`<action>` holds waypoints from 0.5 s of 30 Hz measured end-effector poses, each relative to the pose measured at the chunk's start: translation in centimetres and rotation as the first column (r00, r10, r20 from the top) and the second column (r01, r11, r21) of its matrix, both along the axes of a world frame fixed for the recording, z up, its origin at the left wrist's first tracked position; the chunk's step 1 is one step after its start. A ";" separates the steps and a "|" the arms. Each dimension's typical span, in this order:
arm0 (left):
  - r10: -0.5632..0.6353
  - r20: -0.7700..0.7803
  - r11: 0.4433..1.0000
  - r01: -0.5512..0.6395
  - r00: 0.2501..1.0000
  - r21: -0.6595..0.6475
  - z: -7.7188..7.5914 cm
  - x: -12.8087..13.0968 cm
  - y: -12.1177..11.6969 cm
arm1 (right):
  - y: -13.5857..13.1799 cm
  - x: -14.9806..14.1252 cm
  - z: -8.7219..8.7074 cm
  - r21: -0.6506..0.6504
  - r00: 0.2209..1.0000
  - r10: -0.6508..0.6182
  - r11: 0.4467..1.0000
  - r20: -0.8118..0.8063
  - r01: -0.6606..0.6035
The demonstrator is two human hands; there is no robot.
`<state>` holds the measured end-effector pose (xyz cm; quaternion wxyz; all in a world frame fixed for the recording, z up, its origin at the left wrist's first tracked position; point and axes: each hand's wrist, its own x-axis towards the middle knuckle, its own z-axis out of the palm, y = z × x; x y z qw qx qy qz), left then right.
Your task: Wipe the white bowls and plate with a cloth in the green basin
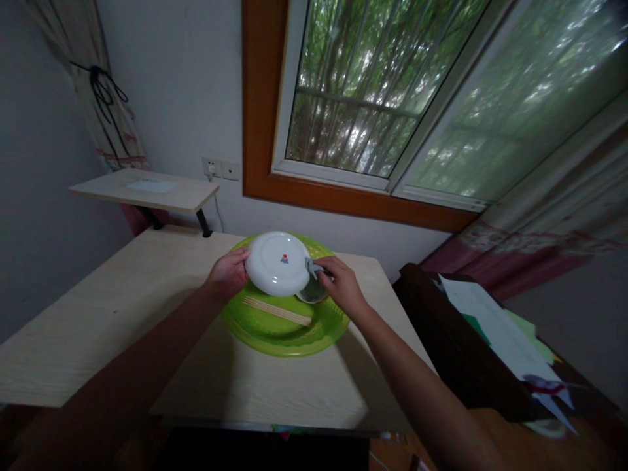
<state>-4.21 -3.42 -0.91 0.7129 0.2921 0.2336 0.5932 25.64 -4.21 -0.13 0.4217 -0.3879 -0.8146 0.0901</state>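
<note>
The work is on a pale wooden table, where a round green tray stands. I take the middle of this tray as the centre of my clock, unless I say another centre.

A white dish is between the two hands, at about 12 o'clock and a little toward 11. Its underside is turned to the viewer, and a small red and blue mark is printed near the middle of it.

With the dish as centre, the left hand is at 9 o'clock. It grips the rim, with the thumb near the edge; the other fingers are partly hidden, so I cannot tell exactly how they lie. The right hand is at 3 o'clock of the dish. Its thumb and fingers are closed together and pinch a small grey cloth, which touches the rim of the dish.

Below the right hand, at 4 o'clock of the dish, a bowl is partly covered by the dish and the hand. At 6 o'clock of the dish, several pale sticks lie side by side in the tray.

Farther away, a small raised shelf with a white paper on it is at 10 o'clock, and a window is at 1 o'clock.
</note>
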 end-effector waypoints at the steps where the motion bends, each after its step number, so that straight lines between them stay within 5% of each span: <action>1: 0.010 -0.028 1.000 -0.010 1.000 0.009 0.0 0.0 0.0 | 0.3 0.0 -0.1 -0.020 1.000 -0.026 0.999 -0.015 0.026; 10: -0.077 -0.217 0.993 0.094 0.973 0.070 0.0 0.3 -0.6 | 2.9 -1.4 -0.6 -0.192 0.983 -0.174 0.968 -0.063 0.159; 15: -0.141 -0.293 0.981 0.174 0.946 0.087 0.5 1.0 -1.4 | 2.5 -3.0 0.7 -0.139 0.990 -0.128 0.983 -0.059 0.119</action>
